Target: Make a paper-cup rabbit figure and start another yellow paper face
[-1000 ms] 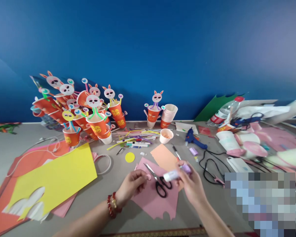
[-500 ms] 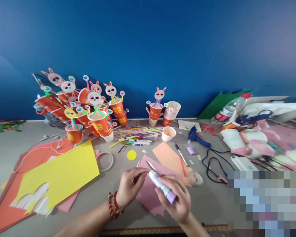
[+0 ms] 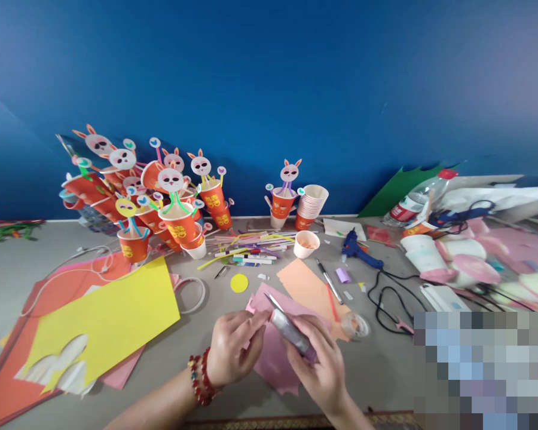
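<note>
In my right hand (image 3: 320, 358) is a glue stick (image 3: 289, 331) with a purple base, its white end tilted up toward my left. My left hand (image 3: 237, 343), a beaded bracelet at its wrist, has its fingers pinched together at the glue stick's white end; whatever they hold is too small to make out. Under both hands lies a pink paper sheet (image 3: 275, 370) with cut edges. Scissors (image 3: 274, 300) rest on it, partly hidden by my right hand. A lilac cap (image 3: 343, 275) lies to the right, and a yellow paper circle (image 3: 239, 283) is beyond my left hand.
Yellow paper (image 3: 130, 316) covers red sheets at left. Orange cups with paper rabbits (image 3: 179, 224) crowd the back left. Straws and markers (image 3: 253, 259) lie mid-table near a small cup (image 3: 306, 244). A blue glue gun (image 3: 358, 251), its cord, and a tape roll (image 3: 356, 325) are at right.
My left hand has turned slightly, its fingers now closer against the glue stick's white end. My right hand has rolled the glue stick a little and shifted slightly left.
</note>
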`<state>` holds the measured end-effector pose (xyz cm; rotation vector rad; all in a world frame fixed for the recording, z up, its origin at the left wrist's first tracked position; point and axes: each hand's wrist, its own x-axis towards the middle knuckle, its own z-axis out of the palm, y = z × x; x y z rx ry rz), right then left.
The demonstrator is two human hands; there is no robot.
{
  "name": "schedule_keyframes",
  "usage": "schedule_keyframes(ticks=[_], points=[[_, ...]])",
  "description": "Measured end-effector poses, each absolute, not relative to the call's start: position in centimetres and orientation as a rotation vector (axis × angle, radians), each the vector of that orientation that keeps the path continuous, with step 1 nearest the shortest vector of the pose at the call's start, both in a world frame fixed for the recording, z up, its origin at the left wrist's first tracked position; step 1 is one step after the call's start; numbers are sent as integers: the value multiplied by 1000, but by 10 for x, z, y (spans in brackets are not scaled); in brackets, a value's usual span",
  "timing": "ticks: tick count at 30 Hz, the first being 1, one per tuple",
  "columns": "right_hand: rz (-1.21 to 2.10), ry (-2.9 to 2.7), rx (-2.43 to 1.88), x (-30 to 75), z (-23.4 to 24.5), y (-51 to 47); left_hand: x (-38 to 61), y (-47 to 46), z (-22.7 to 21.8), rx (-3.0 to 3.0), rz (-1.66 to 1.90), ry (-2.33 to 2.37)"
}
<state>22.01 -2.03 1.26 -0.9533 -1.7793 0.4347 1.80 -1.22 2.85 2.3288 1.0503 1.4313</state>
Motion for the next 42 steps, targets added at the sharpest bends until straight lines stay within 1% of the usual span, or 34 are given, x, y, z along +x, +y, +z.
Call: schedule_keyframes(ticks=[6, 12, 19, 42], points=[[684, -1645, -981, 217, 5, -21, 14, -15, 30, 2377, 1504, 998], [800, -1597, -956, 213, -9, -26, 13, -16, 38, 2479, 1479, 879], [818, -1623, -948, 216, -20, -27, 16, -18, 39, 2385, 1481, 831], [765, -1662, -903, 218, -6, -18, 20, -19, 29, 2110, 1412, 768]])
